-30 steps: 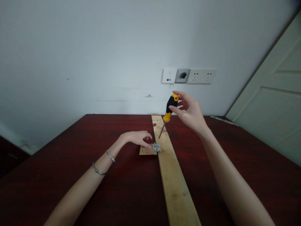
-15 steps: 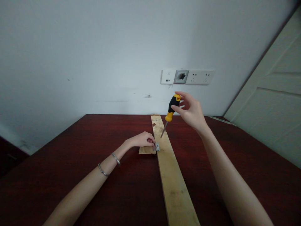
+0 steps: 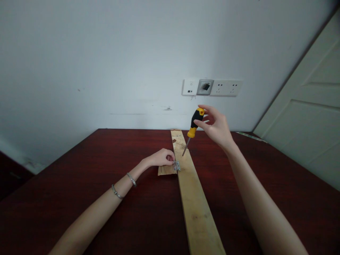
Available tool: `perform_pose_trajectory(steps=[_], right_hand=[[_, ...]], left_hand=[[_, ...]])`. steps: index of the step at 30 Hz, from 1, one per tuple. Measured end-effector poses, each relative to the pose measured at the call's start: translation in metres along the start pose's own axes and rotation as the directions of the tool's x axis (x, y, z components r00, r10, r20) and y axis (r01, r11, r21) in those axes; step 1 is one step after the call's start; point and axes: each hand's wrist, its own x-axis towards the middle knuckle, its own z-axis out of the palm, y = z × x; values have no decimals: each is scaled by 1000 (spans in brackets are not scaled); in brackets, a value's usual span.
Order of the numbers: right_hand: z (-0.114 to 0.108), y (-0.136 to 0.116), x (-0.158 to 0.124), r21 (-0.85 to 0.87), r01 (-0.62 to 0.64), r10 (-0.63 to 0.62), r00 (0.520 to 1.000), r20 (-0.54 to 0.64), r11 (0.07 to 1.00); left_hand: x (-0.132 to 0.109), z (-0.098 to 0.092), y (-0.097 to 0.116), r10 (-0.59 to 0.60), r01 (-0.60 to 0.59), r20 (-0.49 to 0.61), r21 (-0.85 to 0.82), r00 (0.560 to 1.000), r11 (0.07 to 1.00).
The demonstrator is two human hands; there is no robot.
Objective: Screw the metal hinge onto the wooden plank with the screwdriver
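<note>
A long pale wooden board (image 3: 195, 191) lies on the dark red table, running from the wall towards me. At its left edge a small metal hinge (image 3: 177, 165) lies with one leaf on the board and the other over a short thin brown piece (image 3: 166, 170), perhaps cardboard or wood. My left hand (image 3: 162, 157) is closed in a pinch at the hinge's left leaf; the fingertips partly cover it. Above the board, my right hand (image 3: 216, 124) grips a yellow and black screwdriver (image 3: 196, 118) by its handle. The tip points down, apart from the hinge.
The dark red tabletop (image 3: 122, 145) reaches back to a white wall (image 3: 132, 63). On the wall is a row of sockets (image 3: 225, 88) with a black plug (image 3: 206, 86). A white panelled door (image 3: 313, 117) stands at the right, and a thin strip (image 3: 251, 136) lies near it.
Both hands keep nearly the same pose, and the screwdriver stays above the board. The whole view has shifted only slightly.
</note>
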Motion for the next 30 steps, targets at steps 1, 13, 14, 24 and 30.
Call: perform_pose_trajectory(steps=[1, 13, 14, 24, 30], right_hand=[[0, 0, 0, -3, 4, -4, 1000, 3, 1000], [17, -7, -13, 5, 0, 0, 985, 170, 1000], [18, -7, -14, 6, 6, -7, 983, 186, 1000], [19, -6, -20, 8, 68, -68, 956, 286, 998], [18, -10, -21, -33, 128, -110, 936, 333, 991]], left_hand=[[0, 0, 0, -3, 3, 0, -2, 1000, 1000], [0, 3, 0, -18, 18, 0, -27, 1000, 999], [0, 3, 1, -22, 22, 1, -27, 1000, 999], [1, 3, -3, -19, 19, 1, -49, 1000, 999], [0, 4, -3, -2, 2, -3, -49, 1000, 999]])
